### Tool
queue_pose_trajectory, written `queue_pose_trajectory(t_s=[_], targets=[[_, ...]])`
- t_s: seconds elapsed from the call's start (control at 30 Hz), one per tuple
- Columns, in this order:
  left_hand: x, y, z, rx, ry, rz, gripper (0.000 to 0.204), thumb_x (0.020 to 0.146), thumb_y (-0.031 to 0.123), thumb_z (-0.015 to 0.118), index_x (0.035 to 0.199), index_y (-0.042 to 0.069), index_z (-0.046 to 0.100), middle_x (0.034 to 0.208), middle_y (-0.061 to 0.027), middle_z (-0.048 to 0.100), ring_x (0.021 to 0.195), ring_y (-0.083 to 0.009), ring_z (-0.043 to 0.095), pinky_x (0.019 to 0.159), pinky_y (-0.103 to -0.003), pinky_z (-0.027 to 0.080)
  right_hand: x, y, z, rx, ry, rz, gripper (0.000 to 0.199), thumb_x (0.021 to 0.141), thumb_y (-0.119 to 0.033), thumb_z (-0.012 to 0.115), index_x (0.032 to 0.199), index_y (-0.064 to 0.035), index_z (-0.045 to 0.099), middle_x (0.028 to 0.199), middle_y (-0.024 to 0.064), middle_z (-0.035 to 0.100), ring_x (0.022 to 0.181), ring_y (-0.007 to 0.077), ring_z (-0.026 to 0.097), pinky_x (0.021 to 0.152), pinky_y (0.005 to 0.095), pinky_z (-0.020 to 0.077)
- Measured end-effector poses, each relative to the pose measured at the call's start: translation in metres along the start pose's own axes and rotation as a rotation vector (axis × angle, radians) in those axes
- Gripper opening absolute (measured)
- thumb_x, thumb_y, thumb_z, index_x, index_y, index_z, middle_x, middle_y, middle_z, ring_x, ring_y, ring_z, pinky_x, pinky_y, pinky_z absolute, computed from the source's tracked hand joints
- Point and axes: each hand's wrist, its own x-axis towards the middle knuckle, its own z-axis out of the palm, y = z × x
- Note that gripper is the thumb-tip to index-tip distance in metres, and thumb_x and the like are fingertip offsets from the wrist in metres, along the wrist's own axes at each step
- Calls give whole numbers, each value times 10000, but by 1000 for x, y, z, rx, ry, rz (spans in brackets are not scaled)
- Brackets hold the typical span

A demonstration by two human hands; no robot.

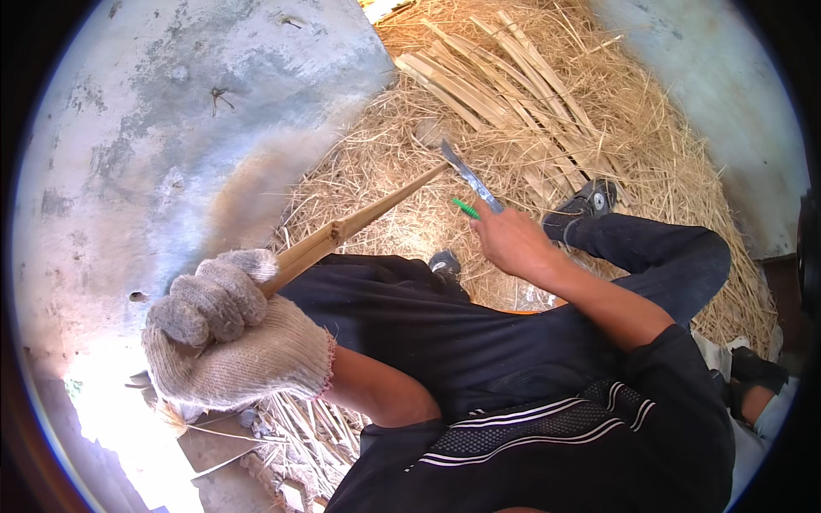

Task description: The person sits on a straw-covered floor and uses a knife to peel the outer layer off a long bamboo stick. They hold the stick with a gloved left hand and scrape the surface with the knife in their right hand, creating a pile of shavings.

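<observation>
Head view looks down on you seated with dark trousers across your lap; your left hand (227,329), in a thick knitted off-white work glove, is clenched round the near end of a long tan bamboo stick (359,224), which runs up and to the right from that fist, past a raised node, toward your right hand; your bare right hand (513,239) has its grip closed on a knife with a green handle and a flat grey steel blade (469,175), the blade pointing up and away, its edge meeting the far tip of the stick; the stick hangs in the air above your thighs, apart from the ground; it looks stiff and light, dry and fairly smooth, so it should hold its line under the blade yet may split along the grain and leave sharp splinters; judge the gloved fist near the butt, behind the node, as the sound place to hold, since the node gives purchase against slipping; beyond the blade lies a loose bundle of pale split bamboo strips (496,81) on a heap of yellow straw (410,162); grey concrete floor (171,111) spreads to your left; a dark shoe (586,205) rests on the straw just beside your right wrist.
</observation>
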Motion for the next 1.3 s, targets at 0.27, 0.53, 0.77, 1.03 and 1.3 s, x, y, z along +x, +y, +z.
queue_pose_trajectory(t_s=[0.27,0.53,0.77,1.03,1.3], targets=[[-4,-9,16,265,385,156,336,913,265,403,595,174,346,531,38,248,396,-96,219,417,-314,373,-19,-73,-10,316,-61,-222,287,990,-248,466,1095,19,460,616,255,587,588,467,598,558,542,469],[-8,-1,3,201,273,87,363,928,263,402,580,180,341,503,40,255,399,-88,227,406,-306,353,-2,-49,2,171,-71,-154,310,1000,-272,446,1112,16,460,598,246,591,595,457,619,522,533,491],[-10,-8,13,212,376,109,356,908,266,420,573,177,344,492,37,258,393,-94,246,414,-307,370,34,-8,42,222,-7,-124,296,1013,-277,426,1079,10,465,577,239,571,559,456,596,550,555,473],[-3,-5,1,227,366,97,321,866,242,441,569,178,339,486,35,254,387,-101,247,416,-309,372,43,-12,44,109,54,-172,287,1008,-309,451,1039,-31,513,654,241,603,631,449,623,562,539,483],[-2,-5,1,189,358,97,314,842,229,455,554,184,337,466,37,248,381,-99,242,401,-299,309,49,-7,58,57,38,-160,316,1011,-327,438,1009,-19,508,653,240,602,634,442,623,588,539,484]])
